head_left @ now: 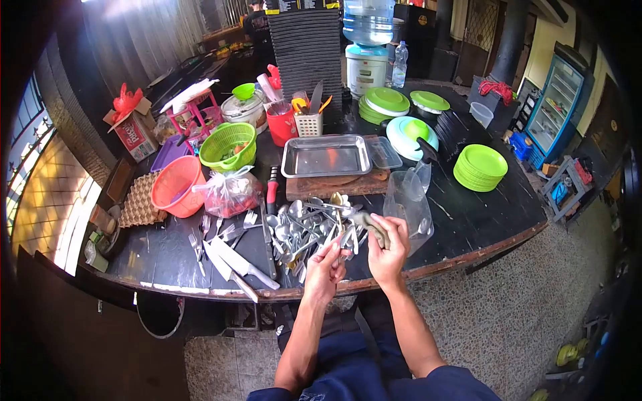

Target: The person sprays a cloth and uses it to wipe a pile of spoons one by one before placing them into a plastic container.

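My left hand is closed in a pinch, gripping a spoon by its handle. The bowl of that spoon points away from me, over the cutlery. A greyish-green cloth is bunched in my right hand, its edge close to the spoon. Under and beyond both hands lies a heap of spoons on the black table. Left of the heap, two white-bladed knives cross near the front edge. Several forks lie beside them, and a long knife with a red and black handle stretches toward me.
Behind the heap, a metal tray rests on a wooden board. A clear plastic container stands right of my hands. Orange and green baskets sit left, near a tied plastic bag. Green plates are stacked right.
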Demonstrator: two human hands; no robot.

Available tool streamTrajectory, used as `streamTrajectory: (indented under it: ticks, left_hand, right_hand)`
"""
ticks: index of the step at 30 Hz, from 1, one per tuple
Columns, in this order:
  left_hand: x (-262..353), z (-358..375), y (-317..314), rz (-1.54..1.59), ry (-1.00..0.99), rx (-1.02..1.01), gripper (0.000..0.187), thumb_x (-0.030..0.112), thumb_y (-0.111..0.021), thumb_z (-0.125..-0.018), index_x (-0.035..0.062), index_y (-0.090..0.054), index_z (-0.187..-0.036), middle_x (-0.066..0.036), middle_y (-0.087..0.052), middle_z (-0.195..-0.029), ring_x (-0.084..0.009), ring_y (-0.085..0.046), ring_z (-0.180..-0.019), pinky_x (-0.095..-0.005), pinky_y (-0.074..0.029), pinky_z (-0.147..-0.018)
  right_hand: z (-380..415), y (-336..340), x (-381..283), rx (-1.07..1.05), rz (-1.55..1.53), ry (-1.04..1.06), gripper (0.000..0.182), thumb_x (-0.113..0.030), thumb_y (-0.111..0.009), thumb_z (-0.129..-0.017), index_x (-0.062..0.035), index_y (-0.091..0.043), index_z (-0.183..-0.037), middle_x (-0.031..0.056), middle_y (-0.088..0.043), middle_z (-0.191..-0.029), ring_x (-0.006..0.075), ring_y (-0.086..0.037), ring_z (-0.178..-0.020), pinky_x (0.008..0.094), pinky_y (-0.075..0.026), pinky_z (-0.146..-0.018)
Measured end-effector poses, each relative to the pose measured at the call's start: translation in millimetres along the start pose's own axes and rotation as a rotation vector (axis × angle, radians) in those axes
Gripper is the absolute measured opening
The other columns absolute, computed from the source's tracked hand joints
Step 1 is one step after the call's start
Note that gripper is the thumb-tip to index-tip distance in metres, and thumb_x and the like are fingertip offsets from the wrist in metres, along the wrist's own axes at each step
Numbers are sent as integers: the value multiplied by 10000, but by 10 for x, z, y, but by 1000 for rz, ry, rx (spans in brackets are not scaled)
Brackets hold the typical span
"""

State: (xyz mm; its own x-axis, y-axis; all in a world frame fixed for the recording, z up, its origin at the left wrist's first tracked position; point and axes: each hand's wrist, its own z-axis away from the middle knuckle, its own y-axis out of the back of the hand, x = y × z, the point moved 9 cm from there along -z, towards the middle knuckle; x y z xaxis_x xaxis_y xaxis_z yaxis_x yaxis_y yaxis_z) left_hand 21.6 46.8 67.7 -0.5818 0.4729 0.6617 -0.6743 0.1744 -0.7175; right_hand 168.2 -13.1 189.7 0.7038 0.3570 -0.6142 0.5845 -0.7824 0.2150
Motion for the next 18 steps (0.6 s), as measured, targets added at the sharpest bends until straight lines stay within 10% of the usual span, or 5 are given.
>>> streamTrajectory:
  ticks: [7,18]
  left_hand:
    - [59,2,67,-62,-147,110,317,96,-670,-991,11,-637,-1294,-41,-690,-837,-75,-517,-543,-216,-359,-458]
    - [47,50,-52,11,-152,47,256,208,-593,-1044,13,-683,-1184,12,-651,-790,-67,-561,-623,-210,-349,-528]
  right_hand:
    - [197,-327,-128,-323,-35,-118,396,-5,-757,-821,-59,-727,-1212,150,-602,-1111,295,-658,-986,371,-548,-820]
    - [324,-253,-165,-254,103,14,399,-50,-764,-839,-80,-731,-1236,166,-607,-1081,329,-665,-906,404,-551,-748]
